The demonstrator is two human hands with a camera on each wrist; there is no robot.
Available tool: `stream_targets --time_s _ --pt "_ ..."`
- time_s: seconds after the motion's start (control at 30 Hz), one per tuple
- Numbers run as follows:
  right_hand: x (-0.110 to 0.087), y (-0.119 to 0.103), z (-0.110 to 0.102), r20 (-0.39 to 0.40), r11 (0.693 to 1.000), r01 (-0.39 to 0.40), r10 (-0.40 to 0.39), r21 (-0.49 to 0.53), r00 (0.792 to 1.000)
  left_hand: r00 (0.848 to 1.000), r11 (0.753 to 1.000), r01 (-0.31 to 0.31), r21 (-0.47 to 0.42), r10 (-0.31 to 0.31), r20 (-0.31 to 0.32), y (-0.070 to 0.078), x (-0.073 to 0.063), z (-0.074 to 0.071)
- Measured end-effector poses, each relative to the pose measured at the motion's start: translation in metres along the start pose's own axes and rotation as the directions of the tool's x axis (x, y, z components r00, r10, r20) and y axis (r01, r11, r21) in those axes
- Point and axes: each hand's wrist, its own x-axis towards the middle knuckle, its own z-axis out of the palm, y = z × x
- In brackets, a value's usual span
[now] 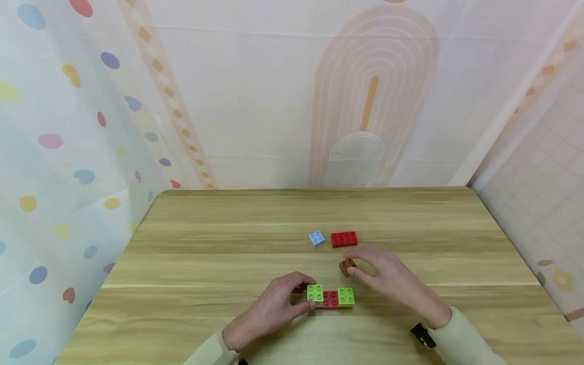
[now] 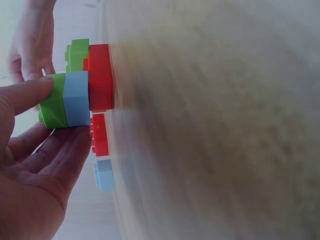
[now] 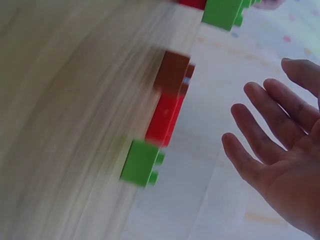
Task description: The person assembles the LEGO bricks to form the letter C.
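My left hand [image 1: 278,304] pinches a lime green toy building brick [image 1: 315,293] between thumb and fingers. In the left wrist view this green brick [image 2: 54,102] sits on a light blue brick [image 2: 76,98], above one end of a long red brick [image 2: 101,75]. A second green brick [image 1: 345,296] stands on the red brick's other end. Over a small brown brick [image 1: 347,266] hovers my right hand [image 1: 390,276], thumb and finger spread on either side. The right wrist view shows those fingers [image 3: 265,135] apart from the brown brick [image 3: 172,74], holding nothing.
Farther back on the wooden table [image 1: 219,243] lie a light blue brick [image 1: 317,238] and a red brick [image 1: 344,239]. Another green brick [image 3: 140,162] shows in the right wrist view. A patterned curtain [image 1: 255,101] hangs behind the table.
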Motion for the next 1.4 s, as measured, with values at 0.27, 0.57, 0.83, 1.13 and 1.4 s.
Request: stream_targets --time_s 0.27,0.57,0.83,1.13,1.4 --pt "-0.004 0.019 -0.009 0.004 0.999 -0.049 0.049 0.002 0.999 1.000 1.000 0.011 0.001 -0.011 -0.017 0.000 0.002 0.000" --pt "-0.008 0.040 -0.018 0.007 0.999 -0.042 0.042 -0.012 0.999 1.000 1.000 0.019 -0.010 -0.019 -0.016 0.001 0.002 -0.001" --pt "-0.007 0.047 -0.022 0.078 0.998 -0.051 0.053 -0.036 0.996 1.000 1.000 0.023 -0.008 -0.024 -0.021 0.000 0.003 0.001" --pt "0.003 0.044 -0.017 0.180 0.997 -0.072 0.073 -0.014 0.981 1.000 1.000 0.023 -0.013 -0.023 -0.020 0.002 0.004 0.002" --pt "0.013 0.042 -0.008 0.257 0.999 -0.001 0.009 -0.034 0.966 1.000 0.999 0.027 -0.035 -0.028 -0.007 0.000 0.005 0.001"
